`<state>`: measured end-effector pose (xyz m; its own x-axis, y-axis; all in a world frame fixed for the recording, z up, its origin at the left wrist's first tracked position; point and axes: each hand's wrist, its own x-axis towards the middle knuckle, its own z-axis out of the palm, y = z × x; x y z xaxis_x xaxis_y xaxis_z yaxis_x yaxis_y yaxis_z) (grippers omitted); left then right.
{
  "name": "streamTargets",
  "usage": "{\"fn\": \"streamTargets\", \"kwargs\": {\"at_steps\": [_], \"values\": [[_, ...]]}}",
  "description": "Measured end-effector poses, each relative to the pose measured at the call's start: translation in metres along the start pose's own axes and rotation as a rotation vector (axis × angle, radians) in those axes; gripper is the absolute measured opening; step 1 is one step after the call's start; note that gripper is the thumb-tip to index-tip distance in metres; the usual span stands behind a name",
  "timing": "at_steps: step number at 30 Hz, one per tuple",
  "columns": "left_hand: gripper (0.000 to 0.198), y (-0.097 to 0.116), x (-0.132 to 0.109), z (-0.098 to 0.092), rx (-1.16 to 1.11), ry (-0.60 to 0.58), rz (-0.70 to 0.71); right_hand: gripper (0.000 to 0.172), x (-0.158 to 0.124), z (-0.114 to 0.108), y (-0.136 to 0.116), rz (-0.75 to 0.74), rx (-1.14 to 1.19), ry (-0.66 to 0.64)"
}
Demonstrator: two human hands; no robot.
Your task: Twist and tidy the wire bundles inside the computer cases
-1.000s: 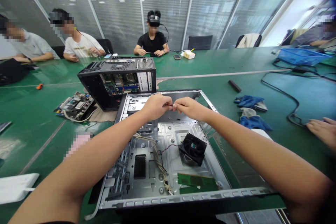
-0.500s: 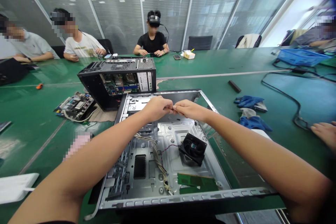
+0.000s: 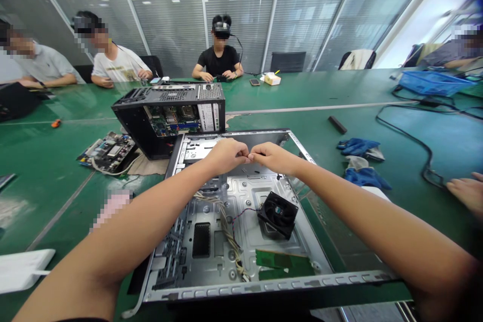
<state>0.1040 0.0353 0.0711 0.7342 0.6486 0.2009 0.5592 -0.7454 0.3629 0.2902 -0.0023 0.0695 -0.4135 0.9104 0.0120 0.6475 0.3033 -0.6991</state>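
Observation:
Over the far part of an open computer case [image 3: 241, 188], my left hand [image 3: 229, 154] and my right hand [image 3: 270, 157] meet fingertip to fingertip. Both are closed in a pinch, and whatever lies between the fingers is too small or hidden to make out. Inside the case, below my right hand, a black cooling fan [image 3: 278, 214] rests tilted on the metal floor. Green memory modules [image 3: 281, 261] lie near the front rim. A bundle of twisted cables [image 3: 227, 229] runs down the middle of the case.
Behind stands a second computer case [image 3: 169, 110] with its side open. A motherboard [image 3: 109, 152] lies to the left. Blue gloves [image 3: 360, 148] and a black cable [image 3: 411, 136] are at right, near another person's hand [image 3: 468, 191]. A blue basket [image 3: 430, 83] stands farther back.
My right hand has shifted very slightly at the fingertips. Both hands stay pinched together over the case, and the case's contents have not moved.

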Motion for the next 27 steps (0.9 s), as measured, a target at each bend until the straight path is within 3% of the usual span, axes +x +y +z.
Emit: {"fn": "streamTargets", "kwargs": {"at_steps": [9,27], "values": [[0.004,-0.006,-0.001,0.002,-0.056,0.032,0.018,0.026,-0.003,0.001,0.001,0.114,0.193,0.033],[0.013,0.008,-0.002,-0.004,0.041,0.093,-0.031,0.021,-0.004,-0.003,-0.002,0.085,0.222,0.114]]}}
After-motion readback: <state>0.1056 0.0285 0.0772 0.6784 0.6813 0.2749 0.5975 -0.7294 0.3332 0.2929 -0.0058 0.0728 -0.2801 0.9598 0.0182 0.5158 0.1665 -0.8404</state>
